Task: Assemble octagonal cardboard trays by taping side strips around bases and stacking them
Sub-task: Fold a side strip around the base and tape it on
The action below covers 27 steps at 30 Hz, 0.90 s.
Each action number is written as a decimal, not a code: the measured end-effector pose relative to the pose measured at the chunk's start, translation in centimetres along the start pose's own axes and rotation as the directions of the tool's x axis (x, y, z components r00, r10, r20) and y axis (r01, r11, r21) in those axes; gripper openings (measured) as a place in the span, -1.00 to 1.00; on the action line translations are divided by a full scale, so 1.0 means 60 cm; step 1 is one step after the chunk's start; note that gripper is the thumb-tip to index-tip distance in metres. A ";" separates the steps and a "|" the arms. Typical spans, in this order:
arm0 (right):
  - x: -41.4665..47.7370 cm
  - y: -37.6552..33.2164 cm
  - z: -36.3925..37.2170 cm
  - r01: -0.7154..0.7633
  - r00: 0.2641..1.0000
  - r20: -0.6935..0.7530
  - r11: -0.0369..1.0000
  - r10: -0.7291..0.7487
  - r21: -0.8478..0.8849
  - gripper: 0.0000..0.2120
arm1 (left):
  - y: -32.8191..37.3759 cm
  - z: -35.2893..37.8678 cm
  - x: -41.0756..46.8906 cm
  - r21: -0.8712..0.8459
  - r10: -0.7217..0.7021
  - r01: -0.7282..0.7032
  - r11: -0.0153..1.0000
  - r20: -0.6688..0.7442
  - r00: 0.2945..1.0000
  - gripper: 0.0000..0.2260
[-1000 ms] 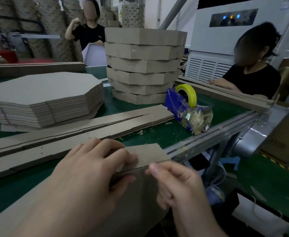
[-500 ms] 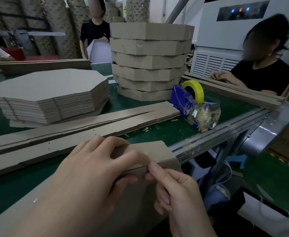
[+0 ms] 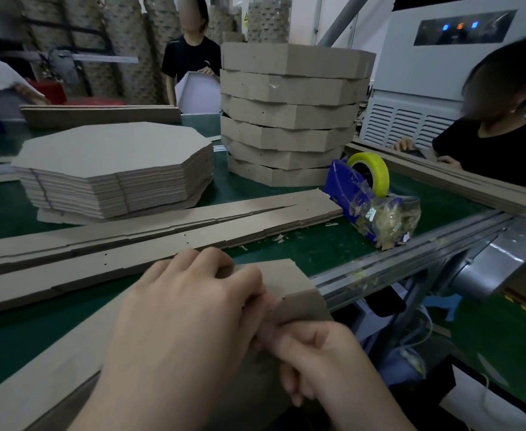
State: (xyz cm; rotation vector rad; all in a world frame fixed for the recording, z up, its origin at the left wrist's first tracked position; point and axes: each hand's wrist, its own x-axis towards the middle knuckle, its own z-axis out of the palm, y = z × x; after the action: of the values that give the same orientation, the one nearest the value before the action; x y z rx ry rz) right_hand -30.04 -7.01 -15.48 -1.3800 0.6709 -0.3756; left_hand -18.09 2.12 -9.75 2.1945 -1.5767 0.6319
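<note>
A cardboard base with a side strip (image 3: 299, 293) lies at the table's near edge. My left hand (image 3: 187, 309) lies over it, fingers curled over the top edge and gripping it. My right hand (image 3: 320, 356) curls against the strip's outer face just below, fingers pressing the cardboard; the contact point is hidden. A pile of flat octagonal bases (image 3: 115, 169) sits at the left. Loose side strips (image 3: 168, 231) lie across the middle. Finished trays (image 3: 289, 113) are stacked at the back. A blue tape dispenser (image 3: 367, 197) with a yellow roll stands to the right.
The green table (image 3: 317, 244) ends in a metal rail (image 3: 411, 259) at the right. Other people work at the far side and at the right, with more strips (image 3: 460, 178) in front of one. A white machine (image 3: 442, 73) stands behind.
My right hand slid down and closer under my left, curling against the strip's side. My left hand moved slightly forward over the edge. The view drew nearer to the table.
</note>
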 end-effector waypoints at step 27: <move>0.455 -0.100 0.192 0.451 0.882 0.456 -0.062 -0.121 -0.890 -0.36 | -0.175 -0.075 -0.114 -0.115 -0.129 0.129 0.985 0.006 0.992 -0.66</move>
State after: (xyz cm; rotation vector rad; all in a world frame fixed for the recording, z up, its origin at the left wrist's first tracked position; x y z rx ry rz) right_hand -1.13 -15.89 -14.97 -3.0388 0.3249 0.0633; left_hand -10.65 13.15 -10.10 2.1885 -1.4191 0.4918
